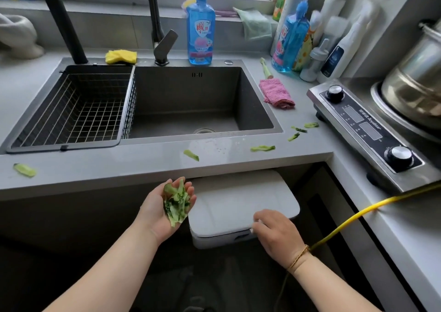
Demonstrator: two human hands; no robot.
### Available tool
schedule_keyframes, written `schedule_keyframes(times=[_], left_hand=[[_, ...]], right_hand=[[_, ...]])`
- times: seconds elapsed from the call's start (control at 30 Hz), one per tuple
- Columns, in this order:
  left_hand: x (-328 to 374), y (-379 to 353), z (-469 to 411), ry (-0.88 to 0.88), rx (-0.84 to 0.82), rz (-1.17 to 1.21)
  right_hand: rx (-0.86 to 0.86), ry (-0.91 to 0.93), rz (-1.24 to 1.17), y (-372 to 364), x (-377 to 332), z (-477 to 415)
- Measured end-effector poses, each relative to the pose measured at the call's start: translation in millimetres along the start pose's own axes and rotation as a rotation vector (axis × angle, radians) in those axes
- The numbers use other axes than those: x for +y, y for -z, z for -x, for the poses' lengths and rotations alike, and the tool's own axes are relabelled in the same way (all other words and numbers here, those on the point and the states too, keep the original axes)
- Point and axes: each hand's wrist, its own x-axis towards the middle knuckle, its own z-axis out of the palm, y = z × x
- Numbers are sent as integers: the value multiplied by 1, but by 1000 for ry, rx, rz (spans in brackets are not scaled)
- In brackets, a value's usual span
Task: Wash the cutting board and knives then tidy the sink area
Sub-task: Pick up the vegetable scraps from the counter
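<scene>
Left grip (167,208), cupped palm-up, is carrying vegetable scraps (177,202) beside the bin lid (238,197); right grip (274,235) is hooking its front edge, probably to open it. Stray scraps (262,148) are littering the surface (143,166) by the sink (191,92).

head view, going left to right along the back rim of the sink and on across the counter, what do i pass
yellow cloth → faucet lever → blue soap bottle → round sink button → pink cloth → induction cooker
</scene>
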Motion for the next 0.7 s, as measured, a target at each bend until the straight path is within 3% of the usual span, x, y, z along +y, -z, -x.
schedule_keyframes(times=[0.2, 0.3, 0.53, 0.7], left_hand=[[7, 7, 12, 7, 11, 51], [4, 17, 15, 22, 49, 61], [-52, 2, -19, 153, 159, -139], [-77, -43, -39, 108, 151, -252]], right_hand=[[75, -178, -154, 47, 10, -46], [26, -299, -203, 58, 16, -72], [-61, -478, -283, 62, 27, -106], [-93, -522, -319, 62, 30, -113]])
